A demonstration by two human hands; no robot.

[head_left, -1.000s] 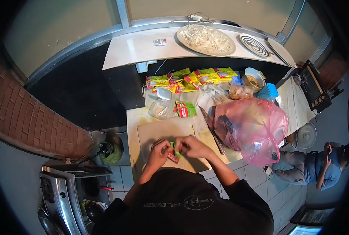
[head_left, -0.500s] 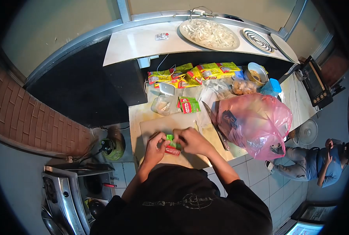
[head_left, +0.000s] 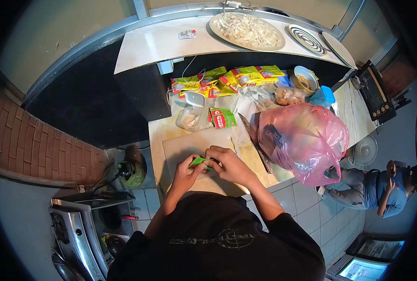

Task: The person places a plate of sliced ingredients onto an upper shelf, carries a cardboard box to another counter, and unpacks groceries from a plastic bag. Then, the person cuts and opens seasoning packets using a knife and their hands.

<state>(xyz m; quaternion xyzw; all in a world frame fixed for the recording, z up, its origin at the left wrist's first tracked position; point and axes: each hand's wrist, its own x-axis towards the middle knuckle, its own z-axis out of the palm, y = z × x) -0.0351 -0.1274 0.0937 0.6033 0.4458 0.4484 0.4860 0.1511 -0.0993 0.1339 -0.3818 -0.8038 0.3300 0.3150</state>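
Note:
Over the cutting board (head_left: pixel 178 145), a small green sachet (head_left: pixel 198 161) is pinched between both hands. My left hand (head_left: pixel 186 171) grips its left side. The fingers of my right hand (head_left: pixel 225 164) are closed on its right side and cover part of it. Beyond the board lie more green and red sachets (head_left: pixel 223 118), beside a clear plastic container (head_left: pixel 190 119) with something pale inside. A knife (head_left: pixel 256 144) rests to the right of the board, against a pink plastic bag (head_left: pixel 307 140).
Yellow packets (head_left: pixel 246 76), a bowl (head_left: pixel 305 78) and a blue-lidded container (head_left: pixel 323 97) line the counter's back. A large plate of pale pieces (head_left: pixel 248 32) stands on the raised shelf. A stove (head_left: pixel 75 239) is at lower left; another person (head_left: pixel 377 187) is at right.
My hands have drawn closer together around the sachet. Its red part, visible below my fingers before, no longer shows. The camera view has shifted slightly.

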